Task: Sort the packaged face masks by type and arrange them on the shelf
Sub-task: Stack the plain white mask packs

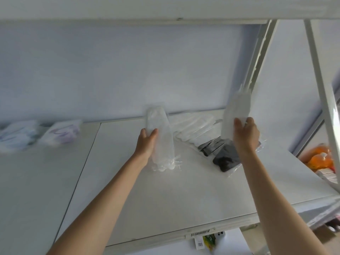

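Note:
My left hand grips a clear packet of white face masks, held upright with its lower end near the white shelf board. In my right hand a second packet of white masks is lifted above the shelf and tilted. Behind and between my hands, more white mask packets lie on the shelf. Black mask packets lie beside them, partly hidden by my right wrist. At the far left rest blurred packets of blue masks and purple-printed ones.
A white upper shelf hangs overhead. Metal uprights stand at the right. Orange bottles sit on a lower level at the right. Small items and a barcode label show under the shelf's front edge.

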Tool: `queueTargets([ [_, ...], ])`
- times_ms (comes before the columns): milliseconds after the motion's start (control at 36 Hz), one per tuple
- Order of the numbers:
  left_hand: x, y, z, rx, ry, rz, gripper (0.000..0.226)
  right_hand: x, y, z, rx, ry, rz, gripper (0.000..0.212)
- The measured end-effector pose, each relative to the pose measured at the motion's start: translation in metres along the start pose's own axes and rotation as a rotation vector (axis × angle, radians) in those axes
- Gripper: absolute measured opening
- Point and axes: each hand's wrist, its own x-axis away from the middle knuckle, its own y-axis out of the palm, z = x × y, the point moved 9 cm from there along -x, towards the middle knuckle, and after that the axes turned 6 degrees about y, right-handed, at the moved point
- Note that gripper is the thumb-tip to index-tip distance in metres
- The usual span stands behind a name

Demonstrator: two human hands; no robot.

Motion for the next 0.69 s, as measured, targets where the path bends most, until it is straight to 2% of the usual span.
queueTargets([
  [56,0.001,0.003,0.003,-0.008,0.003,-0.005,0.032,0.025,0.012,-0.022,-0.236,-0.108,-0.069,0.020],
  [111,0.001,0.005,0.007,-0.016,0.002,-0.009,0.034,0.051,0.038,-0.035,-0.410,-0.096,-0.237,0.030],
  [139,0.001,0.007,0.007,-0.018,-0.004,-0.009,0.034,0.062,0.055,-0.036,-0.413,-0.078,-0.313,0.033],
  [222,0.001,0.008,0.009,0.003,-0.013,0.012,0.033,0.092,0.102,-0.036,-0.139,-0.100,-0.463,0.032],
  [306,0.002,0.006,0.010,-0.009,-0.001,0.035,0.039,0.113,0.129,-0.029,0.058,-0.106,-0.525,0.033],
  [444,0.005,0.007,0.001,0.029,-0.042,0.009,0.037,0.128,0.141,-0.027,0.147,-0.131,-0.535,0.033],
  [583,0.005,0.002,-0.002,0.025,-0.006,0.033,0.029,0.117,0.136,-0.031,0.081,-0.135,-0.578,0.038],
  [639,0.004,-0.004,-0.003,0.012,0.010,0.066,0.027,0.086,0.119,-0.031,0.151,-0.162,-0.457,0.037],
  [694,0.002,-0.012,-0.005,0.004,0.008,0.101,0.026,0.042,0.091,-0.026,0.254,-0.175,-0.249,0.041],
])
